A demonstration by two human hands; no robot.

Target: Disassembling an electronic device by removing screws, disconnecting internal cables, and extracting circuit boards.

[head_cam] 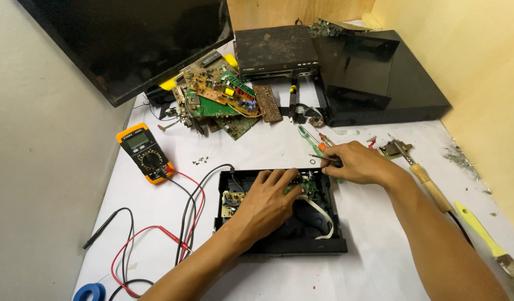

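Item: open black case [279, 242], lid off, sat at the centre of the white surface [379, 267].

Left hand [266, 203]: you laid it flat and spread inside the case, fingertips touching the small green board [308, 185] at the case's 1 o'clock corner; it gripped nothing.

Right hand [360, 163]: at 2 o'clock of the case, you had it closed on a slim screwdriver [322, 158], tip aimed left above the board.

Nearby: yellow multimeter [144, 153] at 10 o'clock, its red and black leads [184, 212] trailing at 8; heap of loose circuit boards [223, 97] at 11; wooden-handled soldering iron [424, 175] at 3.

Handling note, as judgement: pressing the board steady while keeping the tip square to its screw would have served best.
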